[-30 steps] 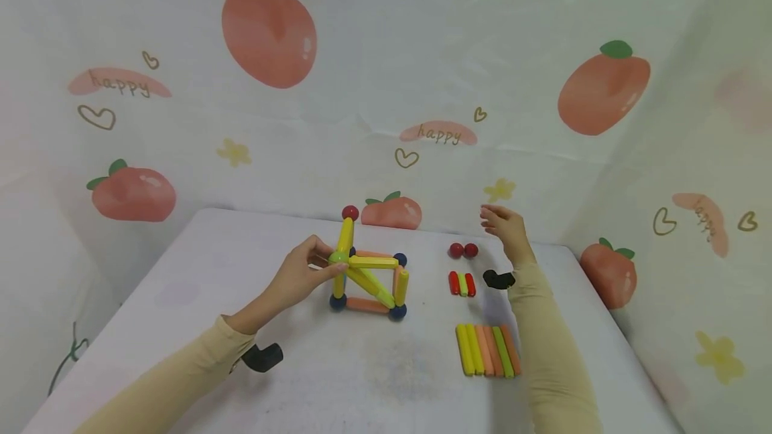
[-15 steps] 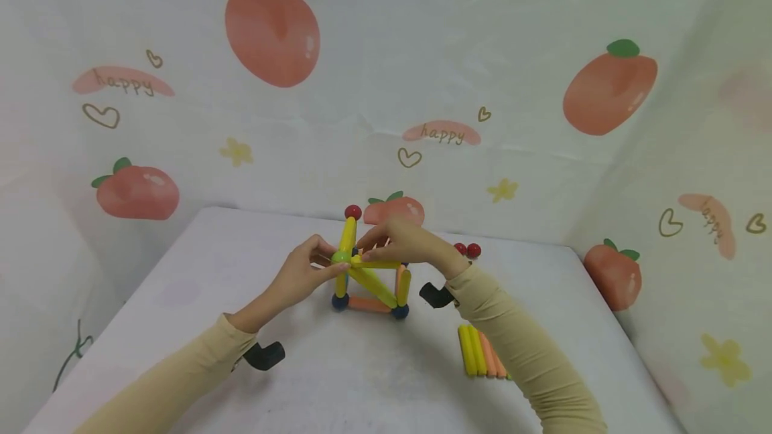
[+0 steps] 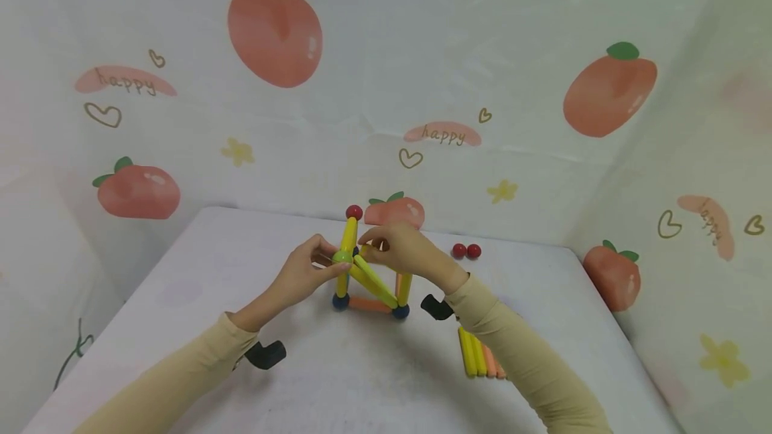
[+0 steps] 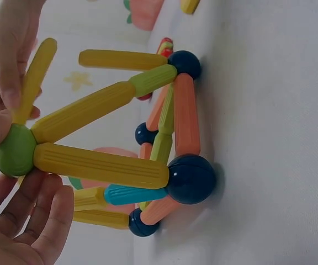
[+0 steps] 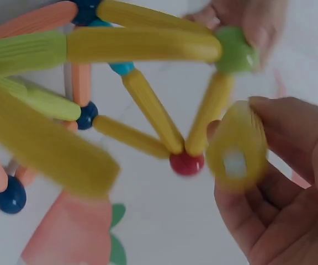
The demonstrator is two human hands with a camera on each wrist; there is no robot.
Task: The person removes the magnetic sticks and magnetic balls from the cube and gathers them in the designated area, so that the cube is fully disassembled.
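On the table stands a frame of magnetic sticks and balls, with blue balls at its lower corners and a red ball at the top back. My left hand pinches the green ball at the frame's upper front corner. Close beside it, my right hand holds a yellow stick between thumb and fingers. In the left wrist view that stick's near end meets the green ball. The head view mostly hides it behind the right hand. Another yellow stick sticks out from the frame's right side.
Two loose red balls lie at the back right. Nearer, a row of yellow and orange sticks is partly covered by the right sleeve. A printed cloth hangs behind the table.
My right hand has come in from the right to the frame and taken hold of the yellow stick, which no longer points straight right. The left hand has stayed on the green ball.
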